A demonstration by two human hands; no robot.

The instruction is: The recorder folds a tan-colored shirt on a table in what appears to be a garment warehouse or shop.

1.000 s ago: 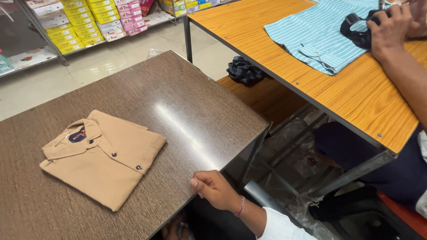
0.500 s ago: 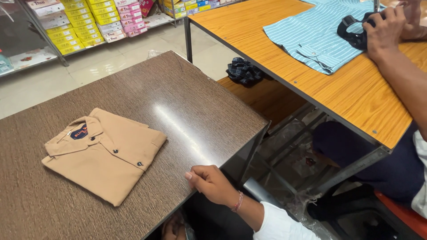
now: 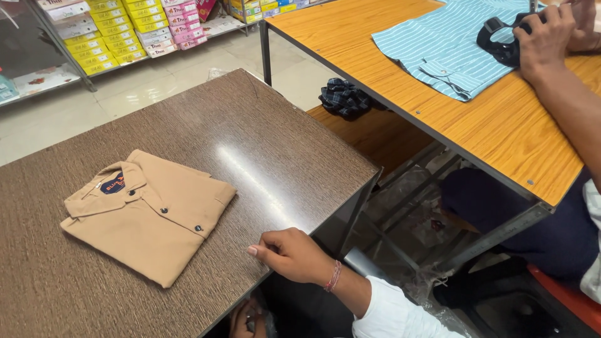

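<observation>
Shirt, tan, lies fully folded on the dark brown surface: collar up, buttons closed, sleeves tucked under, edges square. Right hand rests at the near edge of that surface, fingers curled loosely together, holding nothing; it sits just beside the shirt's near corner, not touching it. Left hand partly visible below the surface edge near the bottom of the view; whether its fingers are spread or closed cannot be told. Judgement: folding looks finished, the shirt not yet moved off. Farther out, a second person's hand grips a black object on a blue striped shirt spread on an orange surface. Dark checked cloth lies on a lower shelf between the two. Stacked boxes line shelves behind.
</observation>
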